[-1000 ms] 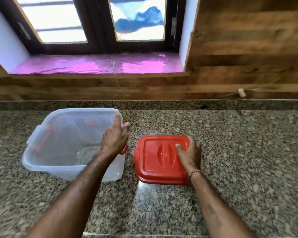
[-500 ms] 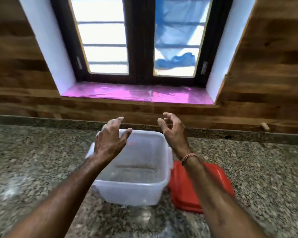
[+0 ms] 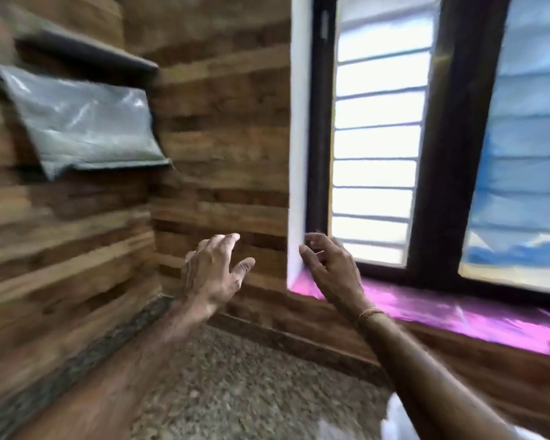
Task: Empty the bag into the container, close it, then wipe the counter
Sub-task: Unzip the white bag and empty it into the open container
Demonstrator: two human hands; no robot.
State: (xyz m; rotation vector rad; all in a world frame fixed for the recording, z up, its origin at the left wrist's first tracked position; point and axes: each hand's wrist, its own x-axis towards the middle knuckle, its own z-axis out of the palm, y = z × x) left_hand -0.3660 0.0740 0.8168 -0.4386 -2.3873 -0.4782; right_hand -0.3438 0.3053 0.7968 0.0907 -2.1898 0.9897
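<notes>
Both hands raised, empty, above granite surface.
L hand & R hand fingers spread, loosely curled; grey plastic bag up-left on wall shelf, blurred.

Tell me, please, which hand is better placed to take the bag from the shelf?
Probably left. The left hand is open, empty and nearer the bag up on the left; the right hand is raised by the window.
</notes>
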